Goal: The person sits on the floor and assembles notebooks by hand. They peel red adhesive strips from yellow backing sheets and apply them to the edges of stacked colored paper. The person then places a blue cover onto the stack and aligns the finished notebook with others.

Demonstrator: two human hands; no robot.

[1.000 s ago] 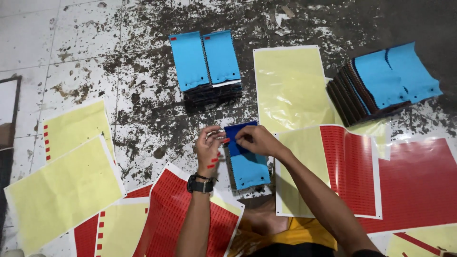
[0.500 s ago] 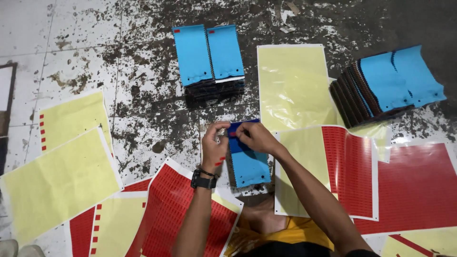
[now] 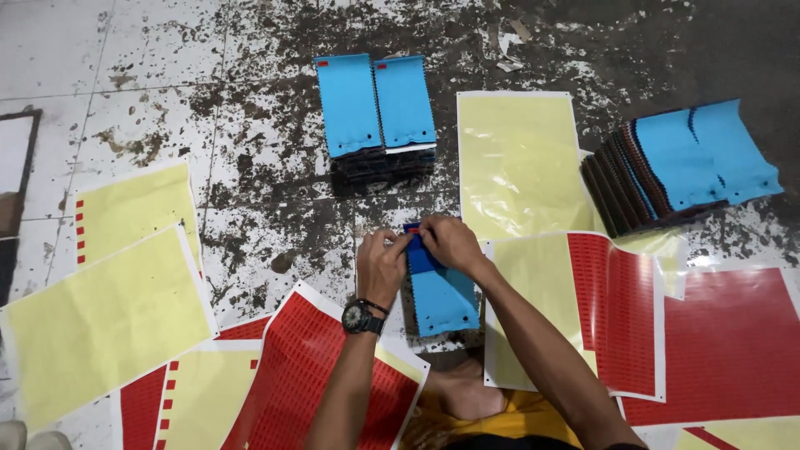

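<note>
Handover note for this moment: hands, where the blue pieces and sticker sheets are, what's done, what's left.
Left hand and right hand: fingers meet at the top edge of the blue piece on the floor, at a small red sticker.
Done: blue stack ahead carries a red sticker at its corner.
Left, apparently: fanned blue stack far right, no sticker visible.
Red sticker sheet at right, partly peeled.

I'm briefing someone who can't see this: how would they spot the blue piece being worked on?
On the stained floor, find the two stacks of blue pieces: one at top centre, one at right. The blue piece lies alone below the centre stack, its top edge pinched by both hands, left and right.
</note>
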